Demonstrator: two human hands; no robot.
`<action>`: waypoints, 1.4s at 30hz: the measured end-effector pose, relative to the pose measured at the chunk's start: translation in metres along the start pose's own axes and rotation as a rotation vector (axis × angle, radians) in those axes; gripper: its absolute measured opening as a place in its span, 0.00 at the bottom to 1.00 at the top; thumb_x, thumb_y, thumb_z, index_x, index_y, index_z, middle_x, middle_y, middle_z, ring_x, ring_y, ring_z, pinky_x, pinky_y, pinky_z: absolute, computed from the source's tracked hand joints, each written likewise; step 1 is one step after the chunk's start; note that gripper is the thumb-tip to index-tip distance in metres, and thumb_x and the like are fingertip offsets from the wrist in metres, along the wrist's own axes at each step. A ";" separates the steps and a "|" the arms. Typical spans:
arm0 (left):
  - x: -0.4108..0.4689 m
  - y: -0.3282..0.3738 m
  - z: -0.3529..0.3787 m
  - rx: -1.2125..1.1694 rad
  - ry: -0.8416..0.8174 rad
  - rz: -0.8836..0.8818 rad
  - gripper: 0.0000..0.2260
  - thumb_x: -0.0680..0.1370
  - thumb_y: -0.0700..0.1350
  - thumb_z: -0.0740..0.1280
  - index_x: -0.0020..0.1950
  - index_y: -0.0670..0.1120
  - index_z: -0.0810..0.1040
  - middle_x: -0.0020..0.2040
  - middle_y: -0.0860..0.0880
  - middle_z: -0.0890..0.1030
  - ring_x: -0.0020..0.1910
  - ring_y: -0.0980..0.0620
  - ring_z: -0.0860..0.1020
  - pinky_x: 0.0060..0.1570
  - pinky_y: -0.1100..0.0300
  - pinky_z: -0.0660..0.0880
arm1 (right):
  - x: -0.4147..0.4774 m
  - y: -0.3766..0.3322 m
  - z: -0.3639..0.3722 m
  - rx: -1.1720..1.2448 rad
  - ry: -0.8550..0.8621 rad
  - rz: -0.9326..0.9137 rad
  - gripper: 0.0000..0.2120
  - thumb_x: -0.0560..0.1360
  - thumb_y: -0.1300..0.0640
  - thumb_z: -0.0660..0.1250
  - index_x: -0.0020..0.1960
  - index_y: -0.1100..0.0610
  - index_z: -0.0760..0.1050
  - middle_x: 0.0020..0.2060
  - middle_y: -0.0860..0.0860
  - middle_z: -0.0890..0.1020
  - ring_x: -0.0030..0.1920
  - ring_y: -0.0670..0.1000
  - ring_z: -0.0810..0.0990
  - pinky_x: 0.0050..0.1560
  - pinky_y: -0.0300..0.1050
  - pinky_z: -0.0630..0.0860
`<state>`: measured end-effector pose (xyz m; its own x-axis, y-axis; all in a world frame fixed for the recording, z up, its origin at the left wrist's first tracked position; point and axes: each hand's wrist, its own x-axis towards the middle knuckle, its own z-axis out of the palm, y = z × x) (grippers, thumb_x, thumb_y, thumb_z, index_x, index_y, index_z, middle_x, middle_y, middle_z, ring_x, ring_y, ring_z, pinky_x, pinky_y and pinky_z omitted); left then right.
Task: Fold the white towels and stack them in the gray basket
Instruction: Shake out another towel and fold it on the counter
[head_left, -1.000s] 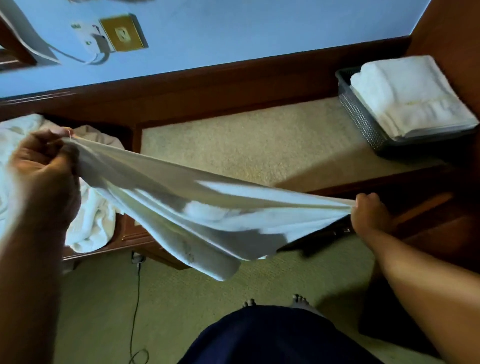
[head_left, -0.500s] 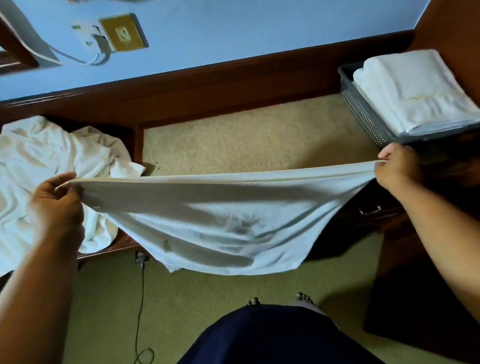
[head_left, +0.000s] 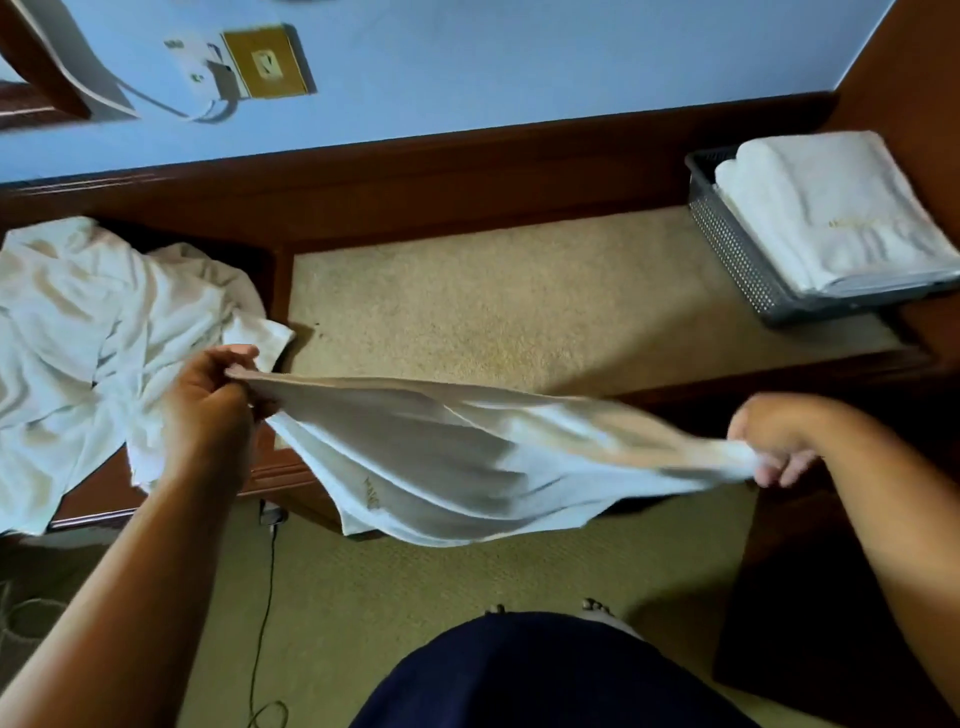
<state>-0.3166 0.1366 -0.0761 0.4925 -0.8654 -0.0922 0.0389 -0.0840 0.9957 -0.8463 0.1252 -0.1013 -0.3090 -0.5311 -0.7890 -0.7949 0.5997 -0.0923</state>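
Home-like room: carpet, wall socket, wooden trim.

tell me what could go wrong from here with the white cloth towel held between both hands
1. The right hand pinches only the bunched end of the white cloth towel; it may slip free.
2. The towel's middle sags in front of the beige cushioned bench and could brush the green carpet.
3. The folded white towels already rise above the gray perforated basket rim, so another might slide off.
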 end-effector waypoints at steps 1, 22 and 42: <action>-0.009 0.004 0.011 -0.032 -0.060 0.004 0.24 0.71 0.26 0.49 0.41 0.51 0.75 0.36 0.51 0.73 0.29 0.57 0.71 0.29 0.60 0.67 | -0.011 -0.004 0.011 -0.207 -0.096 0.006 0.16 0.77 0.72 0.59 0.58 0.59 0.78 0.43 0.63 0.84 0.33 0.56 0.85 0.29 0.45 0.80; -0.102 0.101 0.079 -0.466 -0.985 0.046 0.07 0.62 0.33 0.55 0.33 0.44 0.67 0.24 0.49 0.62 0.31 0.44 0.57 0.34 0.55 0.62 | -0.146 -0.172 0.111 0.546 -0.151 -1.359 0.17 0.74 0.54 0.72 0.56 0.65 0.76 0.46 0.60 0.77 0.44 0.47 0.77 0.43 0.53 0.74; -0.113 0.067 0.086 0.225 -0.609 0.454 0.08 0.82 0.42 0.62 0.48 0.43 0.79 0.39 0.54 0.79 0.41 0.60 0.76 0.42 0.64 0.72 | -0.167 -0.140 0.104 0.793 -0.111 -1.218 0.06 0.75 0.58 0.58 0.42 0.61 0.66 0.35 0.56 0.68 0.37 0.54 0.66 0.39 0.53 0.63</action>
<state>-0.4444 0.1865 0.0000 -0.1466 -0.9518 0.2695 -0.2608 0.3000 0.9176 -0.6290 0.1923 -0.0196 0.4020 -0.9155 -0.0168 -0.0271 0.0065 -0.9996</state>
